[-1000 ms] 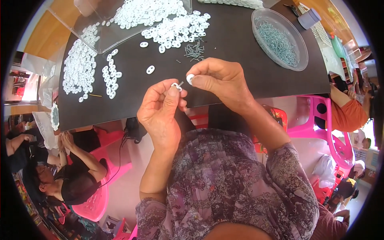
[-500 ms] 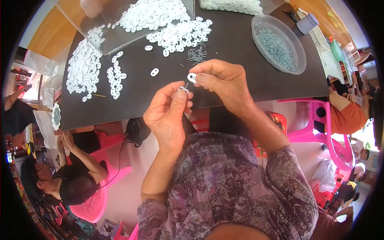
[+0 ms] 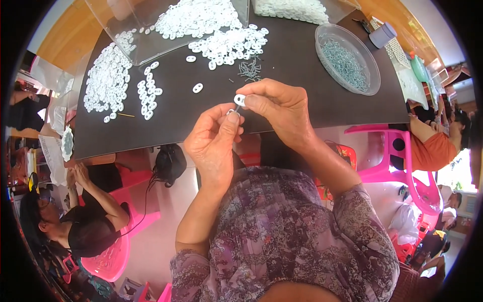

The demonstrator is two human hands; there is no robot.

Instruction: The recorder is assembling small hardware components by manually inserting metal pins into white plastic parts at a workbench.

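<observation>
1. Screw [image 3: 237,107] and right-hand piece [image 3: 240,100] form the relation we judge to matter most: the screw points away from our body and to our right, toward the lower end of that white oval, with hardly any gap between them.
2. Along its length, we see the screw slant out from the left-hand piece [image 3: 231,111]. We cannot tell whether its tip touches the right-hand piece or stops just short.
3. Our left hand [image 3: 214,138] pinches the left-hand piece between thumb and forefinger, the screw standing out of it. Our thumb hides much of this piece.
4. Our right hand [image 3: 282,108] pinches the right-hand piece between thumb and forefinger. We see a dark hole in it, but its right end is covered, so we cannot read its full long axis.
5. Both held pieces sit in front of us, over the near part of the dark table [image 3: 166,116]. Our left hand is lower and closer to our body, our right farther out.
6. Beyond our hands, we have a loose white piece [image 3: 197,88] and a small screw pile [image 3: 249,69]; the clear dish [image 3: 376,83] stands well apart, nearer our right hand.
</observation>
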